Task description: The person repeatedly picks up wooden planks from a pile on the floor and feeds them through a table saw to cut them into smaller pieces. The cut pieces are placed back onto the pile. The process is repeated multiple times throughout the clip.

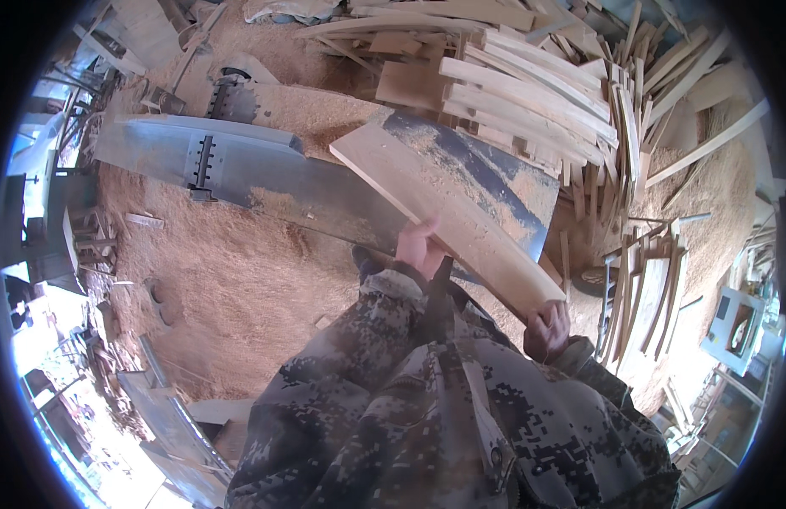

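A long pale wooden board [448, 208] slants across the middle, from above the machine's metal table down toward me at the right. My left hand [419, 246] grips its near edge around the middle, thumb on the top face and the other fingers mostly hidden underneath. At the board's lower right end, my right hand [547, 332] is closed around the corner. Beneath and beyond the board lies a long metal jointer table [325, 199], dusted with sawdust, with a dark cutter slot [203, 165] across its left part. Whether the board touches the table I cannot tell.
A large stack of sawn wood strips [529, 106] stands beyond the machine to the right. More strips sit upright in a metal rack [643, 293] at my right. Sawdust [232, 297] covers the floor on the left. A grey box-like machine [732, 331] stands far right.
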### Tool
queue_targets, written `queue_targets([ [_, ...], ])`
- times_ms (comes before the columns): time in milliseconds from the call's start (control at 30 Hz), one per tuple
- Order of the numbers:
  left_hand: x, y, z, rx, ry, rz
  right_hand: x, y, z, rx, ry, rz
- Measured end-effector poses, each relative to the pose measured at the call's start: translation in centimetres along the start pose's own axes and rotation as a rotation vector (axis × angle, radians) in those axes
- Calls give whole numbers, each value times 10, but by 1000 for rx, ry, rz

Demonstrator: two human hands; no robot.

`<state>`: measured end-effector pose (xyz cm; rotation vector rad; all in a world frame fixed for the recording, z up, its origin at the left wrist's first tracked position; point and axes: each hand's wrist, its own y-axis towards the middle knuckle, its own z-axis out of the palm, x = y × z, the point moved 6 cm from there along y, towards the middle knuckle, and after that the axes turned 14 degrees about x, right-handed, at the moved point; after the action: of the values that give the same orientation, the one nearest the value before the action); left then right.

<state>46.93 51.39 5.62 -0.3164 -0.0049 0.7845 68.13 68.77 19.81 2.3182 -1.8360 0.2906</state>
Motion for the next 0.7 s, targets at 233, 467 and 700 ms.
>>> queue_targets([
  [233,-38,-17,-31,13,95,141,5,17,13,52,22,56],
  [467,-163,-56,-22,11,347,350,-2,96,9,-16,165,181],
  [700,-260,-112,92,-116,1100,550,73,208,-69,-270,20,-152],
])
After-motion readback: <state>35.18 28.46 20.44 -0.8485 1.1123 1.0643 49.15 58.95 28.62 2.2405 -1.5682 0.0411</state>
